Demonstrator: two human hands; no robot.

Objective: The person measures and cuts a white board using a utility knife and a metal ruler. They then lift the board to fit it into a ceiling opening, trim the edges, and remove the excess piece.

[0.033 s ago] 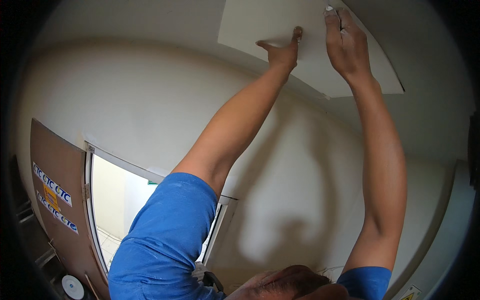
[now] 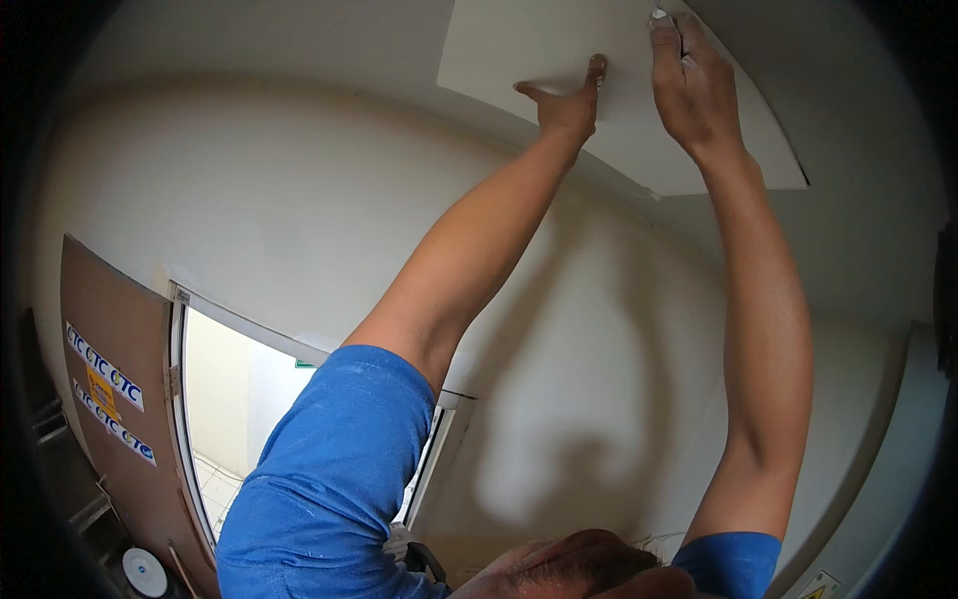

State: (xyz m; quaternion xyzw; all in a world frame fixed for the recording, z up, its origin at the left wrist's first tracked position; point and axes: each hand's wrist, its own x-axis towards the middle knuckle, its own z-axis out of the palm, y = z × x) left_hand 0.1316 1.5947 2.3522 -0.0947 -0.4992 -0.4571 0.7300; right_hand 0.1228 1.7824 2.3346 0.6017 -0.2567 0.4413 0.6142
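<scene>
Both my arms reach up to a flat white panel (image 2: 499, 45) at the ceiling. My left hand (image 2: 568, 112) presses on its face, thumb and a finger spread wide, holding nothing. To its right, near the panel's slanting right edge, my right hand (image 2: 697, 95) is closed, its fingers bent together and whitened with dust. A small white bit shows at its thumb tip; what the fingers hold, if anything, is hidden. A thin dark gap runs along the panel's right edge down to the near right corner.
A pale wall (image 2: 329, 190) curves below the panel, with my arms' shadows on it. At left, a brown door (image 2: 115, 299) with stickers stands open beside a bright doorway (image 2: 220, 399). Near the lower left lies a round white lid (image 2: 145, 572).
</scene>
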